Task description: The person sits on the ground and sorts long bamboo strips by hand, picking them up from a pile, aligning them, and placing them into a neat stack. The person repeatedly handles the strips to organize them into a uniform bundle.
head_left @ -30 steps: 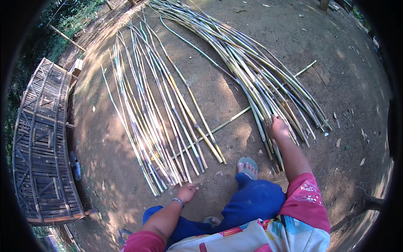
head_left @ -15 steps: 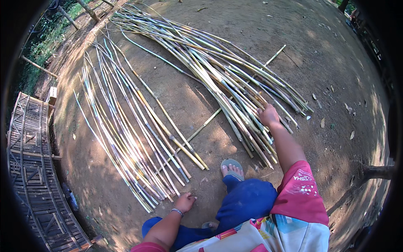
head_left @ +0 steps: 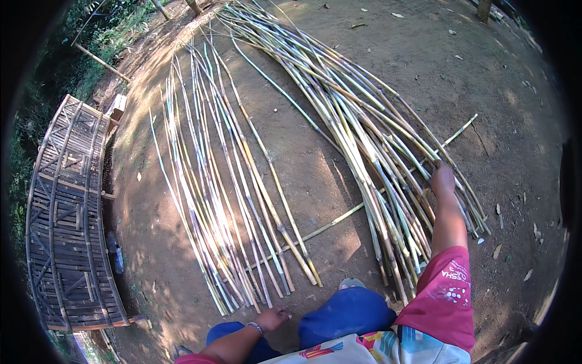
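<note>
My right hand (head_left: 444,179) reaches out over the right-hand pile of bamboo poles (head_left: 339,115), its fingers closed around a bamboo pole (head_left: 418,147) in the upper layer. The pile's near ends fan out unevenly toward me, and its thin ends run far away. Close to my knee, my left hand (head_left: 273,318) hangs with curled fingers and nothing visible in them. Just beyond it lie the near ends of a second, looser group of bamboo poles (head_left: 224,212). A single bamboo pole (head_left: 337,219) runs crosswise beneath both groups.
Along the left side stands a slatted bamboo bench (head_left: 73,218), with a plastic bottle (head_left: 119,259) on the ground beside it. A bare strip of packed earth (head_left: 303,176) separates the two groups. Fallen leaves (head_left: 497,251) dot the right side, and posts (head_left: 484,11) stand at the far edge.
My right hand has moved farther out along the right pile, closer to the crosswise pole. My left hand stays low near my knee. The whole view has swung, shifting the poles rightward.
</note>
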Action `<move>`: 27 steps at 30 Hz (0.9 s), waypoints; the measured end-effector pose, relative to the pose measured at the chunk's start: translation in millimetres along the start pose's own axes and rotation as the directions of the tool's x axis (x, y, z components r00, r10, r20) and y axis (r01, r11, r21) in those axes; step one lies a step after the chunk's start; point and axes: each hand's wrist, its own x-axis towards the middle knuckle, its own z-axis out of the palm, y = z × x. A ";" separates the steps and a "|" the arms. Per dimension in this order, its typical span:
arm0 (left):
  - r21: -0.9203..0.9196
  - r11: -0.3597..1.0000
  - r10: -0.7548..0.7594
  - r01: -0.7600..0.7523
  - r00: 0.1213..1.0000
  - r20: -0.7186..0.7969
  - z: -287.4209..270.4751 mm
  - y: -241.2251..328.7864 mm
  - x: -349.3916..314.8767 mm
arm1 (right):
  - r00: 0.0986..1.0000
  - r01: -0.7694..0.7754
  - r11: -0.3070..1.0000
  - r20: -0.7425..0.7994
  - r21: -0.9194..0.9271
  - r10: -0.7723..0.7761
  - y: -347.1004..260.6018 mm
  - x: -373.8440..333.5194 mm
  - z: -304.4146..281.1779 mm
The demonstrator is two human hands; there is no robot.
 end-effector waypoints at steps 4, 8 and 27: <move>0.013 0.999 -0.050 0.049 0.998 0.031 -6.1 -0.4 0.0 | 0.995 0.083 0.994 -0.042 -0.067 -0.086 -12.4 30.1 26.2; 0.006 0.998 -0.063 0.063 0.998 0.003 -5.4 -11.5 7.6 | 0.998 -0.056 0.986 -0.008 -0.154 0.056 -36.3 34.9 22.7; -0.137 0.990 -0.055 0.034 0.987 -0.150 -5.5 -11.0 12.0 | 0.977 -0.048 0.999 0.210 0.013 0.044 13.2 -85.6 36.3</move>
